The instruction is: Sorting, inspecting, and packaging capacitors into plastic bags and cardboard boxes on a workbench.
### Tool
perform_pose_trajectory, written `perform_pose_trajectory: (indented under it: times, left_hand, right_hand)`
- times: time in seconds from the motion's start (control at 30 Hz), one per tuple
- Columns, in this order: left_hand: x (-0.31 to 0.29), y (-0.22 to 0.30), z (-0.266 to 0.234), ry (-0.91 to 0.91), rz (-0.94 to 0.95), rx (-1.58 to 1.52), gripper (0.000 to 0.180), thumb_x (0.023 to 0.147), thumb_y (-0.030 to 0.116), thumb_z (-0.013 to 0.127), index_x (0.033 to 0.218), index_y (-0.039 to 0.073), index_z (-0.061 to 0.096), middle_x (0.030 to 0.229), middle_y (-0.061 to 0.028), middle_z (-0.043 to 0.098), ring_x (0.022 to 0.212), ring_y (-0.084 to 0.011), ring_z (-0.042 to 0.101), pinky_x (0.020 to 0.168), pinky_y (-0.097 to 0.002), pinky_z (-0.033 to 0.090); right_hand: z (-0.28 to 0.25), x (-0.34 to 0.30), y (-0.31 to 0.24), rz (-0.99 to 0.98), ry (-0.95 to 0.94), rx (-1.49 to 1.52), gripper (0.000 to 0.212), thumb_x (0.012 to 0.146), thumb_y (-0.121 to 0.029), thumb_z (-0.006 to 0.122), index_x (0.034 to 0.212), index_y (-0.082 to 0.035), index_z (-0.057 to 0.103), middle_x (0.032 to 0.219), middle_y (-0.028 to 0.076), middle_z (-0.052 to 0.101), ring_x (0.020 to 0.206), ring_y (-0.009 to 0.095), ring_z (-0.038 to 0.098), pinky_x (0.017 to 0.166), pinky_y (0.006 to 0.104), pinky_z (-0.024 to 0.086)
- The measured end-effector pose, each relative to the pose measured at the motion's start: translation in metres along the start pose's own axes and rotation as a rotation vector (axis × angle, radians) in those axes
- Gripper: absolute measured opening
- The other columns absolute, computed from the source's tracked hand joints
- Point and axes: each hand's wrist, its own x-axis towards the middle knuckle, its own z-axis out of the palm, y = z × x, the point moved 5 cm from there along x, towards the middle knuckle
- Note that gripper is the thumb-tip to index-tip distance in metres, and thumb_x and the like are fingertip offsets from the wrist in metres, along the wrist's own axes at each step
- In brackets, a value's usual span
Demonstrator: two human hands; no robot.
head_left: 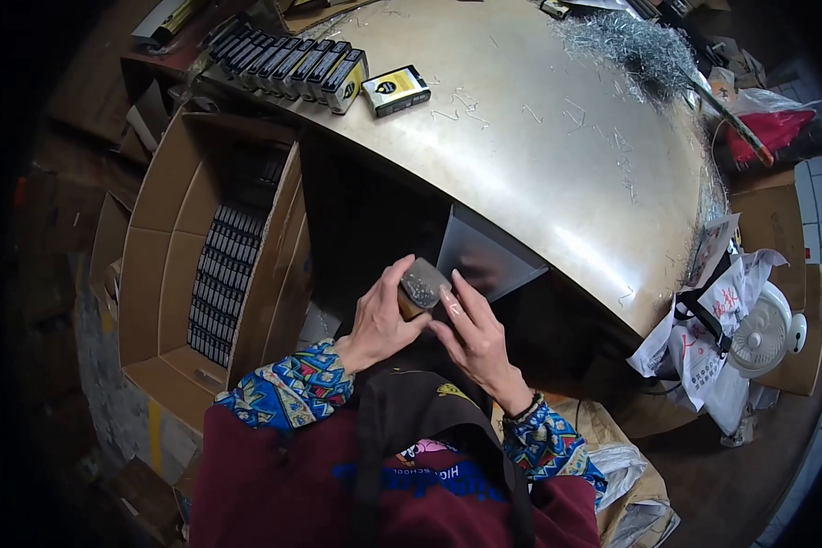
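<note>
The carton (145, 292) holds small boxes (219, 285); my left hand (381, 315) grips a cloudy case (426, 272) of metal bits (419, 289), right hand (478, 338) loosely spread.

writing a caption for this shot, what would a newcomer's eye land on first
Probably the tangled silvery wire heaped at the upper right of the table. Next, the row of small boxes at its upper left, then the small grey-topped container between left hand and right hand near the centre.

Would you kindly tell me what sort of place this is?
Probably a packing workshop: a row of small black-and-yellow boxes, a tangled heap of silvery metal wires, and an open brown cardboard carton holding dark stacked packs.
</note>
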Motion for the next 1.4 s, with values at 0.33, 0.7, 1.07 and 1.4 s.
perform_pose_trajectory:
  times: [0.33, 0.7, 1.07, 1.4]
  left_hand:
    - [0.024, 0.027, 0.009, -0.004, -0.072, 0.006, 0.055, 0.073, 0.013, 0.072, 0.12, 0.005, 0.043, 0.107, -0.0187, 0.057, 0.096, -0.0394, 0.061, 0.074, -0.0456, 0.052]
    - [0.037, 0.035, 0.01, -0.009, 0.031, 0.131, 0.052, 0.075, 0.012, 0.071, 0.117, -0.002, 0.043, 0.095, -0.0184, 0.054, 0.088, -0.0385, 0.059, 0.069, -0.0456, 0.05]
    - [0.052, 0.04, -0.003, 0.043, 0.023, 0.056, 0.036, 0.079, 0.003, 0.064, 0.109, 0.001, 0.044, 0.092, -0.0213, 0.057, 0.085, -0.043, 0.06, 0.068, -0.046, 0.049]
    - [0.076, 0.037, -0.03, 0.169, -0.041, 0.013, 0.051, 0.07, 0.006, 0.072, 0.112, 0.002, 0.042, 0.09, -0.0218, 0.058, 0.082, -0.0448, 0.059, 0.069, -0.0479, 0.049]
  right_hand:
    - [0.002, 0.011, 0.011, 0.39, 0.155, 0.395, 0.031, 0.086, -0.001, 0.067, 0.117, 0.002, 0.066, 0.119, 0.019, 0.065, 0.104, 0.021, 0.065, 0.086, 0.0287, 0.053]
    - [0.004, 0.016, 0.017, 0.666, 0.326, 0.565, 0.022, 0.086, 0.0, 0.068, 0.107, 0.004, 0.07, 0.104, 0.015, 0.072, 0.091, 0.013, 0.068, 0.078, 0.0243, 0.055]
    - [0.007, 0.039, -0.023, -0.042, 0.391, -0.097, 0.017, 0.082, 0.009, 0.063, 0.099, 0.011, 0.062, 0.103, 0.028, 0.066, 0.094, 0.04, 0.067, 0.081, 0.0374, 0.056]
    - [-0.006, 0.08, 0.011, 0.407, 0.193, 0.485, 0.018, 0.09, 0.002, 0.062, 0.106, 0.006, 0.068, 0.097, 0.016, 0.072, 0.092, 0.016, 0.068, 0.077, 0.0273, 0.053]
